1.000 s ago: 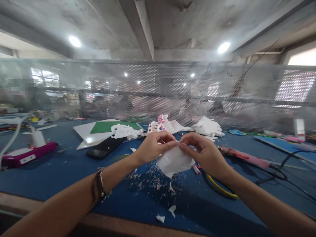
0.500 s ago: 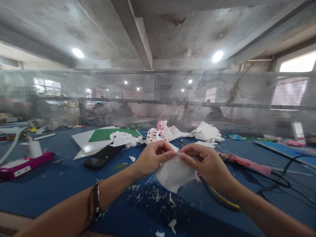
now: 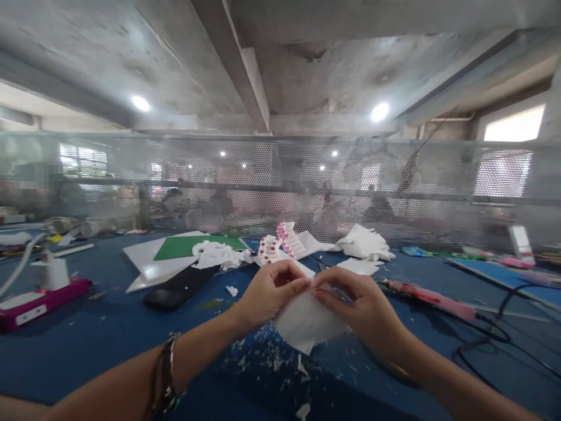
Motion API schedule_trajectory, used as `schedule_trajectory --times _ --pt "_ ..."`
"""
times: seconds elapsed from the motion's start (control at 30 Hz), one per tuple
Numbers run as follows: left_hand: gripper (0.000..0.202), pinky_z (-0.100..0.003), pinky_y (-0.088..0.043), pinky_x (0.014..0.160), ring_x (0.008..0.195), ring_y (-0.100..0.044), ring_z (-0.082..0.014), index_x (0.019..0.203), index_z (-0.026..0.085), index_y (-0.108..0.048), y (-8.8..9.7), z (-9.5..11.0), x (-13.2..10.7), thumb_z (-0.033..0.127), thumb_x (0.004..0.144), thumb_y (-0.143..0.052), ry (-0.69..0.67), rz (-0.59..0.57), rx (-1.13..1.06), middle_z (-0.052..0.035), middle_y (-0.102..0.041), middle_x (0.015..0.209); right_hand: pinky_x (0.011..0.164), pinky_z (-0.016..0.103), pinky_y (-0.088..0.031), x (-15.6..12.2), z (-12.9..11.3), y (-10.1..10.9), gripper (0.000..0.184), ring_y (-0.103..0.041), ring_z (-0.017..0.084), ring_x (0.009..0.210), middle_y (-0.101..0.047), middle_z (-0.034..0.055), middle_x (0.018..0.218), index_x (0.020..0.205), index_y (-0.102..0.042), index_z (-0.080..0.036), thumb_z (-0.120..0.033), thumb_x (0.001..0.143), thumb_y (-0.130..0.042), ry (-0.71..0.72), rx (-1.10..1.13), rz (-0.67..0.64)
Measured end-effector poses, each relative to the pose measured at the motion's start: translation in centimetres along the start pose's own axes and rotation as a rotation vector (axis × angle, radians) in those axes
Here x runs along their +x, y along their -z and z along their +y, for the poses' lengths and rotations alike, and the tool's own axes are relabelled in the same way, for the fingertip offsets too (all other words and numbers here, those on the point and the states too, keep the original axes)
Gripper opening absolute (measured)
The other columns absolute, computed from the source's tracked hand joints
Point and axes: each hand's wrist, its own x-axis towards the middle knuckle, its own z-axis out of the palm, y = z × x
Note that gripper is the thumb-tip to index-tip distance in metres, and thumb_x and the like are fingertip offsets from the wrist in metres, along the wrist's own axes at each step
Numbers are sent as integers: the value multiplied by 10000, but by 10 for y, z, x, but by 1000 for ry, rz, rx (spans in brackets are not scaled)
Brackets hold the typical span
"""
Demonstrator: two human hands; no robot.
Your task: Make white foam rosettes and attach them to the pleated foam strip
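Observation:
My left hand (image 3: 268, 293) and my right hand (image 3: 359, 307) meet above the blue table (image 3: 87, 327). Both pinch the top edge of a small white paper piece (image 3: 303, 321), which hangs down between them. Fingers of both hands are closed on it, thumbs against forefingers. A bracelet (image 3: 163, 380) sits on my left wrist. Below the paper, several white paper scraps (image 3: 280, 359) lie scattered on the table.
A black phone (image 3: 179, 285), a green sheet on white boards (image 3: 175, 251), crumpled white paper (image 3: 219, 255), pink-and-white folded strips (image 3: 280, 240), a white paper stack (image 3: 363, 242), a pink tool with black cable (image 3: 433, 298), a magenta device (image 3: 30, 295). A perforated screen (image 3: 280, 181) closes the back.
The view tilted up slightly, so hands and table sit lower in frame. Both hands keep pinching the white paper, fingertips drawn a little closer together.

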Motion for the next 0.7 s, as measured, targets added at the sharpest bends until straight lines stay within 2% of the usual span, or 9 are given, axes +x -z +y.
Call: schedule_trajectory --times 0.23,0.47,0.7 --pt "149 -205 -328 540 549 -436 -70 586 125 -533 -3 5 -2 245 625 -613 27 5 -34 13 -511 570 511 207 -392 -2 1 0 111 -517 88 563 -615 1 638 728 -617 -195 -284 696 -559 -114 4 1" --pt "166 -210 -314 522 540 -427 -75 573 125 -532 -3 4 -3 260 622 -616 35 10 2 7 -505 566 498 207 -389 -1 3 4 129 -498 79 520 -610 -3 599 757 -623 -186 -280 710 -549 -48 -87 -43" --pt "196 -229 -316 538 550 -434 -89 608 129 -543 -4 -1 -3 305 612 -627 58 -22 -32 -2 -516 581 491 201 -384 -2 2 5 142 -489 72 502 -597 -11 579 680 -603 -173 -275 733 -521 -21 -132 -25"
